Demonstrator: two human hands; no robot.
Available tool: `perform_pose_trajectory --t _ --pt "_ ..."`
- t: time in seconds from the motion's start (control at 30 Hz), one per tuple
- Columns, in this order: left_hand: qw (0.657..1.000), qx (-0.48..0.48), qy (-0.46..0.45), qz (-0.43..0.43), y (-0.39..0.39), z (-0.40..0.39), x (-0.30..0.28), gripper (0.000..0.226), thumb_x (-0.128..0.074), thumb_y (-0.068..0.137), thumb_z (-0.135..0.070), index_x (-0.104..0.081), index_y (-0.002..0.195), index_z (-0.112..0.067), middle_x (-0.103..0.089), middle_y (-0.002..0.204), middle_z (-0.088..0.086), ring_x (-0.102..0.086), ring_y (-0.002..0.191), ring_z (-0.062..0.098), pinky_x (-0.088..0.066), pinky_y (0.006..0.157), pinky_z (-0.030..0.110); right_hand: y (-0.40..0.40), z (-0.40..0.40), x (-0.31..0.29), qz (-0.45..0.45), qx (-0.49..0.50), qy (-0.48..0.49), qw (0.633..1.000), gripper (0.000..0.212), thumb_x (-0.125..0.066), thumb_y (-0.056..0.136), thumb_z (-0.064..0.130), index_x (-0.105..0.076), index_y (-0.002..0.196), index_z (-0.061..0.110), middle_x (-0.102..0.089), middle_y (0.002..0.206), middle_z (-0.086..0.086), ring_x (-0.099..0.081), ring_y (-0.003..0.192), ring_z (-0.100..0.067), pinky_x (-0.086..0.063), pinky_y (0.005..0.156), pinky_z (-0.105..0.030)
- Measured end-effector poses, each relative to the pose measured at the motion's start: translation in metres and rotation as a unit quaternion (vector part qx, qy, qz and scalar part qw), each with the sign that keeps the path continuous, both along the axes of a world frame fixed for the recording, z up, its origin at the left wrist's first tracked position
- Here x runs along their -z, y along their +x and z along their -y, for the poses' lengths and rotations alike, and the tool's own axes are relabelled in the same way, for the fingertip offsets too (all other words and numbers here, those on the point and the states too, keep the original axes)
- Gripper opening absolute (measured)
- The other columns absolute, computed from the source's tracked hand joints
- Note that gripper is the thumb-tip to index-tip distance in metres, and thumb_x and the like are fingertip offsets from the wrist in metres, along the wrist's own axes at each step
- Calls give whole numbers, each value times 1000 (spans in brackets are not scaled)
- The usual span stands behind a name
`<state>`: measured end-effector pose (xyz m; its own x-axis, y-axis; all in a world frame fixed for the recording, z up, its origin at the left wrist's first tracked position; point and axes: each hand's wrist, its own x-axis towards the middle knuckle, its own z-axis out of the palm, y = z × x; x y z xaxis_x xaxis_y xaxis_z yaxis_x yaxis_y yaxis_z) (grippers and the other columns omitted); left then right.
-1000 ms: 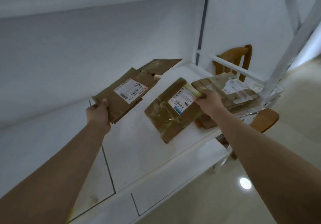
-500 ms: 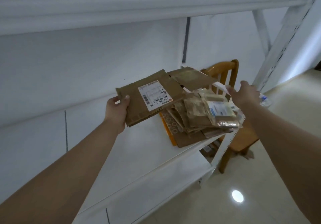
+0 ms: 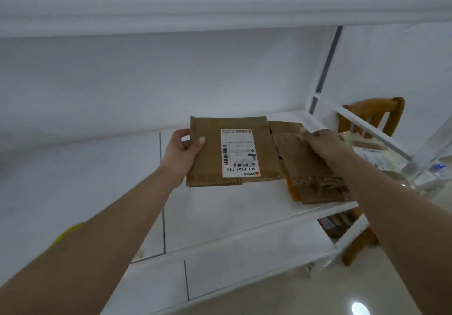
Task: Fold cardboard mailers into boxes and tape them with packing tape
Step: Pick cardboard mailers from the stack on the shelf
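Left hand [image 3: 184,154] grips flat mailer [image 3: 234,150], frame centre; right hand [image 3: 325,143] grips its flap [image 3: 288,141]. Risk: creased flap tearing when folded.

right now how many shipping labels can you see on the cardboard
1: the white shipping label on the flattened mailer gripped by the left hand. The pile under the right hand may hide more.

Matt brown cardboard mailer [image 3: 210,150] with smooth white paper label [image 3: 238,152]; glossy white shelf [image 3: 220,207]; varnished wooden chair [image 3: 381,109].
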<state>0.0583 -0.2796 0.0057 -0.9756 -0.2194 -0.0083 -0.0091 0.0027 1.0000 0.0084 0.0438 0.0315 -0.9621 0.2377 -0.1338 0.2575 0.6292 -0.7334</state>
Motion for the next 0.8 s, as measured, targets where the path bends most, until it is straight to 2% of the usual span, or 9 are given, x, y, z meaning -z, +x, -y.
perform_pose_trajectory --t 0.1,0.2,0.33,0.4,0.47,0.5,0.63,0.73,0.8 --pt "998 -53 -38 6 32 63 6 48 -67 90 -32 -45 129 -17 -67 96 -3 -69 83 11 -56 58 23 8 68 -3 -24 -58 38 997 57 -40 99 49 -66 99 -1 -65 101 -18 -60 91 -31 -47 84 -38" --pt "991 -102 -84 13 75 140 11 51 -66 89 -38 -46 130 -15 -65 94 -7 -67 81 8 -54 60 21 25 152 -1 -75 -58 21 995 47 -39 103 36 -63 86 -1 -64 97 -16 -58 92 -31 -38 77 -31" --pt "980 -167 -104 17 142 247 17 55 -67 90 -35 -47 134 -10 -65 99 1 -65 84 11 -54 68 26 55 271 12 -129 -66 2 990 33 -49 100 28 -58 119 2 -58 125 -14 -53 118 -31 -36 89 -28" --pt "974 -198 -113 18 176 294 18 54 -67 89 -35 -46 134 -12 -65 103 3 -65 85 12 -52 64 24 70 326 19 -149 -95 31 984 31 -50 100 27 -65 97 0 -64 100 -13 -58 103 -33 -37 81 -29" --pt "967 -222 -122 17 207 336 17 54 -66 90 -36 -45 134 -14 -66 105 3 -66 86 13 -52 60 21 87 377 26 -140 -114 40 983 45 -49 100 29 -56 63 4 -55 67 -8 -56 78 -33 -34 70 -30" --pt "965 -231 -126 16 221 355 16 53 -66 90 -35 -45 134 -14 -66 102 1 -66 85 12 -52 57 19 95 400 27 -124 -120 33 984 49 -49 100 31 -52 58 4 -51 61 -7 -55 73 -32 -34 67 -31" --pt "955 -260 -145 5 255 417 8 51 -66 91 -34 -44 134 -18 -64 96 -8 -63 83 3 -50 54 12 113 472 30 -79 -128 -24 988 45 -47 100 36 -65 80 0 -57 81 -13 -59 86 -32 -39 73 -32" --pt "951 -268 -154 0 259 450 4 52 -65 91 -36 -44 134 -17 -64 109 -1 -64 93 11 -54 69 24 116 514 24 -78 -155 -50 984 49 -40 101 43 -60 78 5 -55 88 -8 -54 84 -28 -37 74 -32" --pt "950 -262 -171 11 252 465 2 52 -63 91 -41 -46 132 -16 -64 112 1 -64 97 17 -56 79 34 115 536 20 -74 -173 -58 980 52 -34 101 49 -62 90 6 -56 95 -9 -54 88 -26 -40 78 -34"
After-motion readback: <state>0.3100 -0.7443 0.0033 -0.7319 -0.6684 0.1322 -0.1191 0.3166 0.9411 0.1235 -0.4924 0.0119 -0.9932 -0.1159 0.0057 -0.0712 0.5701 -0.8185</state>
